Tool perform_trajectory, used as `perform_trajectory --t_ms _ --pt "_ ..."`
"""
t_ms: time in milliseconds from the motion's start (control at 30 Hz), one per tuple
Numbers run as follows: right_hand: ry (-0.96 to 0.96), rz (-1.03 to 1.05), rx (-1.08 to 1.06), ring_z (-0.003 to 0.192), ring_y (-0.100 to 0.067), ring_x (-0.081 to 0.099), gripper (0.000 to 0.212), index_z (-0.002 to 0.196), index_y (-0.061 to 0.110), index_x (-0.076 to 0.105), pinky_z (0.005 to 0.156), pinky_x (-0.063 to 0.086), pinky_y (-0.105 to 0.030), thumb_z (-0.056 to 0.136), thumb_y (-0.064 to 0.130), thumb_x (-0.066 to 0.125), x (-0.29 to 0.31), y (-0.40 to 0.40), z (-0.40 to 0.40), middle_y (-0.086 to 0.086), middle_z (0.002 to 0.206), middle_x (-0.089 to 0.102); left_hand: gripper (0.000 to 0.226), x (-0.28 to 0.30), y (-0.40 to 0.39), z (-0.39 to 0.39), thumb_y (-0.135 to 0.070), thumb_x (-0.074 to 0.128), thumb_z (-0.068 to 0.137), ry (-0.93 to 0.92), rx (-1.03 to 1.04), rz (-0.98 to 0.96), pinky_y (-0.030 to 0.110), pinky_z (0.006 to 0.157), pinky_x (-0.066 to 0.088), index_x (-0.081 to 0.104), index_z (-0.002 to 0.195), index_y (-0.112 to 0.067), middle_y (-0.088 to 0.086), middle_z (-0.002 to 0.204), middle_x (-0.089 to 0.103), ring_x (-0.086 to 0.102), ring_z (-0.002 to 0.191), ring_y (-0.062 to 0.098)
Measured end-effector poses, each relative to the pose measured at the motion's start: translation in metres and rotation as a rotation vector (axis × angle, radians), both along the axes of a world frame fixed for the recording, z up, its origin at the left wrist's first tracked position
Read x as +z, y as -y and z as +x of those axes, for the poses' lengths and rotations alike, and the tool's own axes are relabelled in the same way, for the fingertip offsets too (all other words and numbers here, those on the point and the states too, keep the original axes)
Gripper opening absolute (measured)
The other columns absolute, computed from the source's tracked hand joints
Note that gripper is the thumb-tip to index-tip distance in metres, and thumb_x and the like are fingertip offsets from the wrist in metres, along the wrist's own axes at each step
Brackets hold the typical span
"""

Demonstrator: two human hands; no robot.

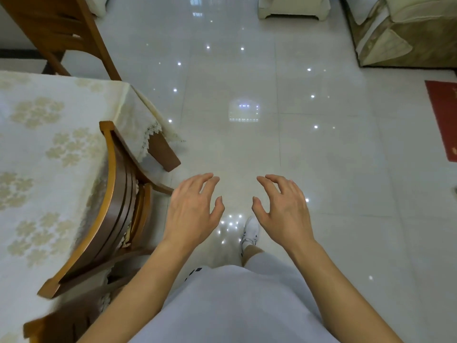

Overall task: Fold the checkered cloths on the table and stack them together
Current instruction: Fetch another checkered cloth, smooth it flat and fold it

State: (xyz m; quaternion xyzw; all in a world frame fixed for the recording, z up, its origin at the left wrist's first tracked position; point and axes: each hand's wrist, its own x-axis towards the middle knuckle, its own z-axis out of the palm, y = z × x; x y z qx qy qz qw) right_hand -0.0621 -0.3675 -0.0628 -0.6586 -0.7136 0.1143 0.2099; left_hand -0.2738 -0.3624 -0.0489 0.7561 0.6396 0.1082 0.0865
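No checkered cloth shows in the head view. The table (37,149), covered with a cream floral tablecloth, lies at the left. My left hand (193,209) and my right hand (284,206) hover side by side over the tiled floor to the right of the table, palms down, fingers loosely spread and slightly bent. Neither hand holds or touches anything.
A wooden chair (116,201) is tucked against the table's right side, and another chair (61,28) stands at the far end. Glossy white floor tiles (247,95) stretch ahead. A sofa (400,30) sits at top right, a red mat (445,117) at the right edge.
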Motion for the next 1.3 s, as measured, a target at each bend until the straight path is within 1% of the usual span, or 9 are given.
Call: perform_trajectory --t_ms 167,367,567,700,767,933,1133,1233,1300 --pt "-0.001 0.013 0.067 0.11 -0.026 0.058 0.043 0.127 0.013 0.063 0.1 0.047 -0.052 0.09 0.034 0.054 0.008 -0.095 0.03 -0.008 0.123 0.062 0.04 0.005 -0.083 0.031 -0.032 0.057 0.094 -0.01 0.03 0.012 0.037 0.105 0.04 0.06 0.13 -0.015 0.003 0.133 0.061 0.056 0.122 0.021" --pt "-0.001 0.017 0.144 0.111 -0.024 0.056 0.043 0.127 0.013 0.063 0.102 0.047 -0.05 0.091 0.035 0.055 0.011 -0.179 0.04 -0.008 0.123 0.063 0.042 0.01 -0.155 0.051 -0.034 0.051 0.093 0.03 0.099 0.027 0.041 0.102 0.044 0.062 0.128 -0.014 0.004 0.131 0.062 0.058 0.119 0.022" --pt "0.018 -0.021 0.233 0.115 -0.025 0.058 0.043 0.13 0.014 0.063 0.107 0.043 -0.05 0.09 0.03 0.065 0.006 -0.244 0.028 -0.008 0.127 0.062 0.043 0.006 -0.207 0.035 -0.035 0.048 0.094 0.021 0.177 0.018 0.041 0.101 0.046 0.061 0.128 -0.014 0.004 0.132 0.061 0.057 0.119 0.023" --pt "0.036 -0.019 0.281 0.115 -0.023 0.052 0.044 0.13 0.014 0.062 0.104 0.045 -0.051 0.089 0.029 0.067 0.002 -0.293 0.013 -0.008 0.127 0.062 0.043 0.0 -0.244 0.018 -0.034 0.048 0.093 0.05 0.219 0.005 0.043 0.099 0.047 0.061 0.128 -0.013 0.006 0.132 0.061 0.057 0.119 0.024" --pt "0.038 -0.002 0.304 0.116 -0.022 0.051 0.044 0.13 0.014 0.062 0.104 0.046 -0.051 0.089 0.028 0.068 0.002 -0.32 0.002 -0.008 0.127 0.062 0.043 -0.003 -0.266 0.006 -0.034 0.048 0.093 0.05 0.242 0.006 0.043 0.1 0.047 0.061 0.128 -0.013 0.006 0.134 0.06 0.057 0.12 0.025" --pt "0.072 0.022 0.35 0.116 -0.024 0.054 0.044 0.13 0.014 0.062 0.105 0.045 -0.05 0.089 0.028 0.067 0.003 -0.398 -0.042 -0.008 0.128 0.062 0.043 -0.01 -0.334 -0.037 -0.034 0.047 0.094 0.095 0.331 0.072 0.045 0.099 0.048 0.061 0.127 -0.011 0.009 0.133 0.06 0.058 0.119 0.026" --pt "0.094 0.029 0.425 0.113 -0.026 0.057 0.043 0.13 0.014 0.063 0.101 0.048 -0.051 0.09 0.03 0.065 0.017 -0.5 -0.122 -0.008 0.127 0.063 0.045 0.001 -0.421 -0.106 -0.037 0.043 0.094 0.137 0.415 0.119 0.047 0.096 0.051 0.063 0.125 -0.011 0.009 0.131 0.062 0.06 0.117 0.026" --pt "0.079 0.051 0.478 0.112 -0.026 0.057 0.045 0.13 0.013 0.063 0.1 0.048 -0.051 0.089 0.033 0.059 0.022 -0.545 -0.17 -0.009 0.126 0.063 0.043 0.004 -0.455 -0.142 -0.035 0.049 0.092 0.141 0.477 0.106 0.048 0.095 0.052 0.063 0.126 -0.013 0.008 0.132 0.062 0.06 0.118 0.026" --pt "0.073 0.052 0.522 0.113 -0.026 0.057 0.046 0.13 0.013 0.062 0.102 0.047 -0.051 0.09 0.034 0.057 0.025 -0.567 -0.199 -0.009 0.127 0.063 0.041 0.004 -0.471 -0.167 -0.033 0.053 0.092 0.121 0.508 0.104 0.043 0.096 0.05 0.063 0.126 -0.013 0.007 0.133 0.062 0.059 0.118 0.025"
